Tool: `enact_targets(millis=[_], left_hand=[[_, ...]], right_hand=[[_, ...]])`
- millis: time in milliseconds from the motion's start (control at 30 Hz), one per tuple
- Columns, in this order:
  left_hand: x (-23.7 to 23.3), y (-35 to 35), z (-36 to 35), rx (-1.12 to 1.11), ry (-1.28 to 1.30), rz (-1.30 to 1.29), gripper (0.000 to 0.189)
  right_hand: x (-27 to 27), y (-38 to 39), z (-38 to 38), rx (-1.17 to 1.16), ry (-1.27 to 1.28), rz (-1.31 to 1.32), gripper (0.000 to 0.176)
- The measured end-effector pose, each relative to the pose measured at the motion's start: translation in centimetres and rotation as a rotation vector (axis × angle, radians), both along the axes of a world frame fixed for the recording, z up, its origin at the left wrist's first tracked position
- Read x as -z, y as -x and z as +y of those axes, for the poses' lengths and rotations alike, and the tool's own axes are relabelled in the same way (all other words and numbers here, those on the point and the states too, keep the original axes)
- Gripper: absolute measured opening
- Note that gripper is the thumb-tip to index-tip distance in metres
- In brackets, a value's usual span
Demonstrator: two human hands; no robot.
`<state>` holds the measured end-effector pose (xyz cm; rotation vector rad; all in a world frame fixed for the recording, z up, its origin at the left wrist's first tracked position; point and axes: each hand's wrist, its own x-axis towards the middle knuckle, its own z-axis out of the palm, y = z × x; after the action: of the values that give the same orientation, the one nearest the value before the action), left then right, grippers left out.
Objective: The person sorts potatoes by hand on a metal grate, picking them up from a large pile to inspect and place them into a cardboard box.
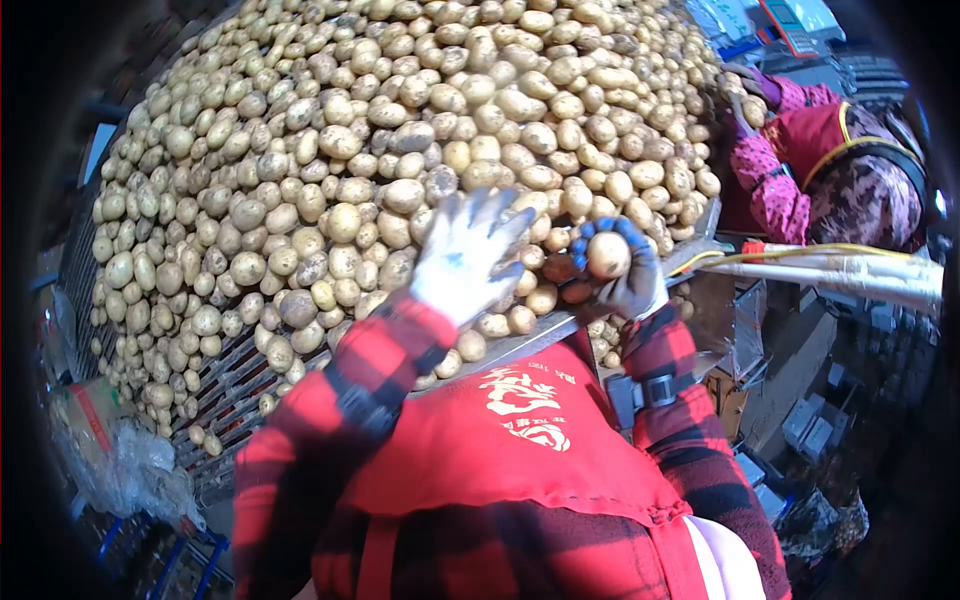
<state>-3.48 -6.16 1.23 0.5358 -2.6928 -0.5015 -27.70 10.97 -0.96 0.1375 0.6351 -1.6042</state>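
A large heap of potatoes (340, 142) covers the slatted table in front of me. My left hand (468, 258), in a white glove with a blue patch, lies over the near part of the heap with its fingers stretched and spread. It seems to touch the potatoes beneath, and nothing is seen in its grip. Close to the table's near edge, my right hand (640, 282) wears a grey glove with blue fingertips. Its fingers curl around a single pale potato (608, 256), whose upper face shows. Darker, reddish-brown potatoes (575, 292) lie just beside that hand.
Another person (835, 165) in pink sleeves and a red vest works at the right side of the heap. A white pipe (840, 272) with a yellow cord juts out at right. Cardboard boxes (730, 400) stand below it. Clear plastic wrap (150, 465) hangs at lower left.
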Motion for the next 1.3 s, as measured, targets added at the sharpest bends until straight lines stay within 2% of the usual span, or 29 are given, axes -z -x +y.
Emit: enact_targets(millis=[33,67,100,133,167,200,267,300,367,433,467,500,533,600,633,700,767,833,867,933,967,1033,1100,1133,1167,1200,1233,1267,1300], left_hand=[[2.5,1.5,0.6,0.048,0.047,-0.027,0.064],[2.2,2.7,-0.2,0.052,-0.078,-0.2,0.067],[1.3,3.9,-1.0,0.065,-0.195,-0.372,0.071],[0.2,4.0,-2.1,0.072,-0.424,-0.311,0.075],[2.6,2.9,-1.7,-0.03,-0.37,-0.08,0.075],[0.1,2.6,-1.6,-0.072,-0.461,-0.043,0.073],[-3.1,1.6,0.0,-0.108,-0.827,0.147,0.069],[-3.1,1.4,1.1,-0.039,-0.843,0.226,0.059],[-3.4,1.2,1.9,0.296,-0.634,0.073,0.05],[-4.0,2.7,4.0,0.366,-0.222,-0.034,0.047],[-4.2,3.2,5.4,0.321,-0.296,-0.059,0.049],[-4.8,3.1,6.3,0.388,-0.28,-0.04,0.053],[-5.0,3.3,7.1,0.431,-0.327,-0.017,0.056],[-5.0,3.0,7.7,0.479,-0.412,0.001,0.057],[-4.8,2.7,7.6,0.445,-0.479,0.012,0.049],[-2.2,0.8,6.4,0.348,-0.559,0.017,0.041],[-1.7,-1.0,5.7,0.307,-0.456,-0.022,0.036],[0.9,-3.4,5.0,0.283,-0.413,0.012,0.034],[1.4,-4.1,5.4,0.267,-0.365,0.012,0.034],[-0.4,-5.3,6.5,0.306,-0.179,0.057,0.037],[0.0,-5.3,6.5,0.254,-0.341,0.043,0.041],[-0.8,-5.9,6.2,0.247,-0.245,0.025,0.044],[0.6,-7.6,5.5,0.105,-0.105,0.024,0.045],[1.2,-8.4,4.7,0.052,-0.11,0.018,0.047],[0.8,-8.7,4.4,-0.053,-0.078,-0.009,0.048],[0.5,-9.1,4.1,-0.133,-0.032,-0.077,0.048],[0.2,-9.4,3.9,-0.207,0.013,-0.145,0.048],[0.2,-9.9,3.8,-0.196,0.037,-0.178,0.052],[0.1,-9.9,3.9,-0.163,0.055,-0.212,0.056]], right_hand=[[0.2,-1.1,1.2,0.001,-0.053,-0.06,0.035],[-0.2,-2.9,1.4,0.082,-0.083,-0.084,0.038],[-0.3,-3.8,1.8,0.042,-0.023,-0.149,0.043],[-0.9,-4.8,2.0,-0.032,0.082,-0.189,0.052],[-2.0,-5.9,2.6,-0.07,0.066,-0.07,0.059],[-1.5,-6.3,3.7,-0.133,0.108,-0.055,0.066],[-2.8,-7.9,4.1,-0.176,0.163,-0.128,0.07],[-2.1,-8.9,3.7,-0.161,0.217,-0.162,0.073],[-0.8,-10.7,2.4,-0.039,0.274,-0.353,0.062],[-0.2,-10.7,3.0,-0.107,0.203,-0.45,0.044],[-0.7,-10.7,4.3,-0.06,0.173,-0.268,0.046],[-1.2,-10.7,5.6,-0.018,0.124,-0.085,0.047],[0.3,-10.3,7.7,0.033,0.19,-0.057,0.051],[-1.7,-9.5,13.6,0.158,0.241,-0.005,0.063],[-4.7,-8.6,16.9,0.235,0.228,0.027,0.072],[-5.7,-7.9,24.1,0.461,0.098,0.124,0.071],[-5.8,-6.8,31.3,0.675,0.011,-0.029,0.065],[-2.6,-5.3,39.0,0.91,-0.276,-0.03,0.06],[-1.6,-3.9,42.4,0.942,-0.401,-0.045,0.057],[1.7,-1.5,49.2,1.032,-0.633,-0.076,0.05],[1.7,-0.7,47.9,1.072,-0.739,-0.079,0.045],[-0.2,0.1,42.5,0.996,-1.442,0.574,0.052],[4.0,3.2,41.4,0.789,-1.408,1.048,0.056],[-0.2,2.0,33.4,0.784,-1.284,0.95,0.055],[0.5,1.5,29.3,0.845,-1.054,1.099,0.053],[-2.0,0.3,23.5,0.686,-1.09,1.282,0.05],[-0.7,0.4,20.9,0.545,-0.997,1.466,0.047],[-1.9,-1.0,16.7,0.404,-0.909,1.644,0.048],[-1.6,-1.9,13.4,0.322,-0.743,1.641,0.048]])
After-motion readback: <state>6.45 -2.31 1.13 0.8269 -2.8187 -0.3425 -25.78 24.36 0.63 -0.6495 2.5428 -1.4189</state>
